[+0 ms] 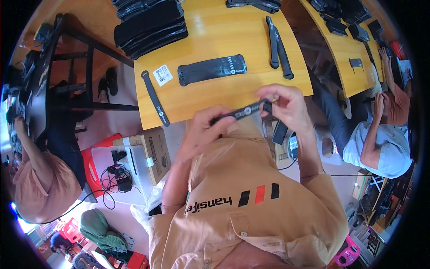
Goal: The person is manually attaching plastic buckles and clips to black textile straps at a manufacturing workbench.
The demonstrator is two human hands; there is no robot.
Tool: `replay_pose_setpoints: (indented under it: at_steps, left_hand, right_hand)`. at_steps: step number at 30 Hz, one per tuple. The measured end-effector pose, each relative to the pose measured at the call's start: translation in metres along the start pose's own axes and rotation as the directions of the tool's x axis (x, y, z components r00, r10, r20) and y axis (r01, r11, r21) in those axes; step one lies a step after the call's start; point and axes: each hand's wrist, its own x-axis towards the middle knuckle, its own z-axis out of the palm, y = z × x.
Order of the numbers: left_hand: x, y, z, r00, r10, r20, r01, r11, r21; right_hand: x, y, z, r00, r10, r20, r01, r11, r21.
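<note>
Hands meet just below near edge of yellow counter (215, 96), both on one black strap (242, 110). Left hand (204, 130) has grip closed round strap's left end, fingers curled over it. Right hand (286, 105) pinches right end betw. thumb & fingertips. Strap is held level over person's chest, off the counter. On counter: bundle of black straps (211, 69) w/ a small white label (162, 75) beside it, single strap (155, 98) lying near left edge, pair of straps (278, 47) to the right, stacks of black pieces (150, 24) at far left. Cardboard box (154, 152) on floor below.
</note>
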Motion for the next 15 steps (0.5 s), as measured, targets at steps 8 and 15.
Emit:
replay_pose_setpoints:
  at_steps: [8,15]
  left_hand:
    - [0.012,-0.063,-0.056,0.960,0.065,-0.272,-0.052,0.997,0.057]
    - [0.048,-0.076,-0.070,0.804,-0.002,-0.595,-0.121,0.979,-0.167]
  right_hand:
    - [0.023,0.062,-0.022,0.924,0.285,-0.256,-0.276,0.959,0.072]
    - [0.050,0.095,-0.018,0.887,0.266,-0.378,-0.259,0.963,0.070]
